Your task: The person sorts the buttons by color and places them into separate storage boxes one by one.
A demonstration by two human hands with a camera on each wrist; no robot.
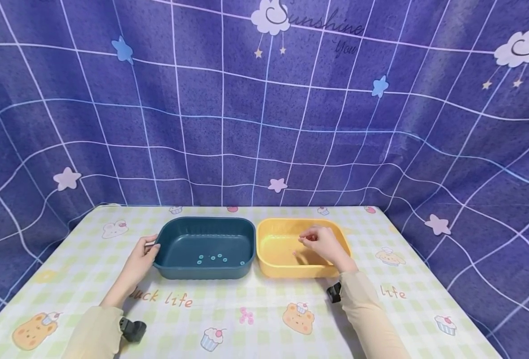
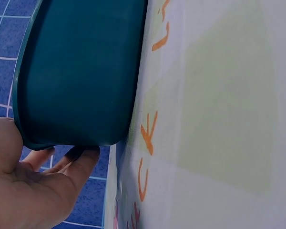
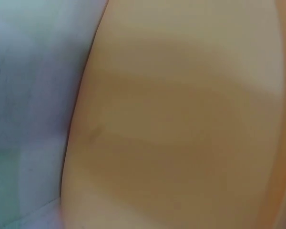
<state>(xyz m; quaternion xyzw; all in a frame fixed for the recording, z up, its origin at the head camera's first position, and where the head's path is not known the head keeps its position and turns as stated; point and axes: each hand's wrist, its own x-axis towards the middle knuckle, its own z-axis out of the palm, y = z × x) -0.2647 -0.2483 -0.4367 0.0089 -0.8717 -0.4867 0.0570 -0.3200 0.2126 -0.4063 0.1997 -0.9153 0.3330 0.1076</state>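
Note:
A dark teal plastic basin (image 1: 203, 273) stands on the table, several small light-teal rings (image 1: 213, 258) scattered on its floor. My left hand (image 1: 143, 257) grips its left end: in the left wrist view the thumb (image 2: 2, 143) lies at the rim and the fingers (image 2: 88, 164) touch the outer wall. Beside it is a yellow basin (image 1: 273, 271), with a tiny pink piece (image 1: 294, 254) visible inside. My right hand (image 1: 325, 244) is over the yellow basin, fingertips drawn together; whether something small is between them is too small to see. The right wrist view shows only the basin's blurred outer wall (image 3: 181, 119).
A pale checked tablecloth (image 1: 228, 319) with printed bears and cupcakes covers the table. Behind the table hangs a blue grid-patterned curtain (image 1: 242, 139). The two basins stand side by side, nearly touching. A black wrist camera (image 1: 132, 330) sits at my left cuff.

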